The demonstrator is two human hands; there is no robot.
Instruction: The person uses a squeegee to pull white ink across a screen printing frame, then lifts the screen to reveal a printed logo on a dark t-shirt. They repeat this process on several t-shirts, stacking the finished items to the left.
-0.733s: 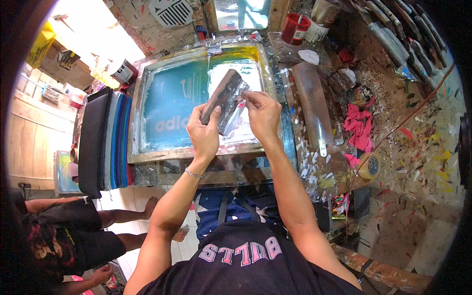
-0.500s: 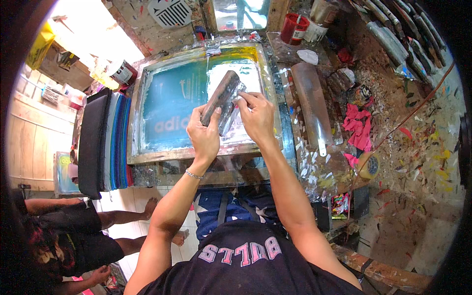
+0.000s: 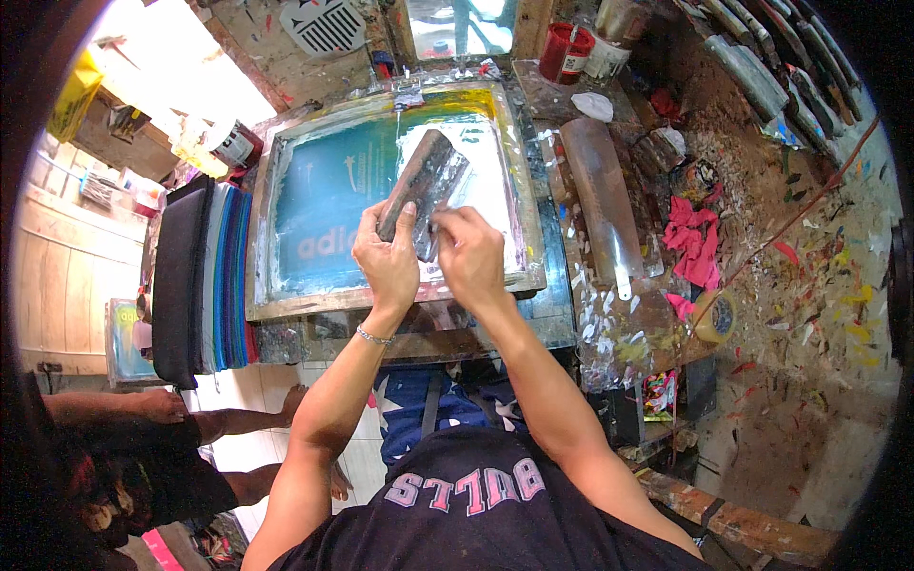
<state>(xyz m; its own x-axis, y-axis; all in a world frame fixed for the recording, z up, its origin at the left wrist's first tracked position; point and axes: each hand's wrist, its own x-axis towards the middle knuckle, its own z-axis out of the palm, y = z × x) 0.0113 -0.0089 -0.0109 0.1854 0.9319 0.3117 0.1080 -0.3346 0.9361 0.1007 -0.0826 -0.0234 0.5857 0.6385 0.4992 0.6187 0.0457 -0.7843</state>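
Observation:
A dark, ink-stained squeegee (image 3: 419,181) is tilted above the framed printing screen (image 3: 319,205). My left hand (image 3: 387,252) is wrapped round its lower left end, the thumb lying on top. My right hand (image 3: 468,249) has its fingers curled together against the squeegee's lower right edge. Whatever they pinch is too small or blurred to make out. Under the squeegee, the screen's teal mesh carries pale lettering on the left. White ink (image 3: 490,157) coats its right part, and a yellow stain marks the far right corner.
Left of the screen stands a stack of black, grey and blue flat pieces (image 3: 217,276). To the right are a long brown squeegee (image 3: 600,190), pink cloth (image 3: 693,243) and a tape roll (image 3: 713,316). A red tub (image 3: 566,57) stands behind. Another person's legs (image 3: 243,419) show at lower left.
My right hand has slid down and left along the squeegee's edge, toward me. My left hand and the squeegee have shifted slightly left. The other person's arm and legs have moved.

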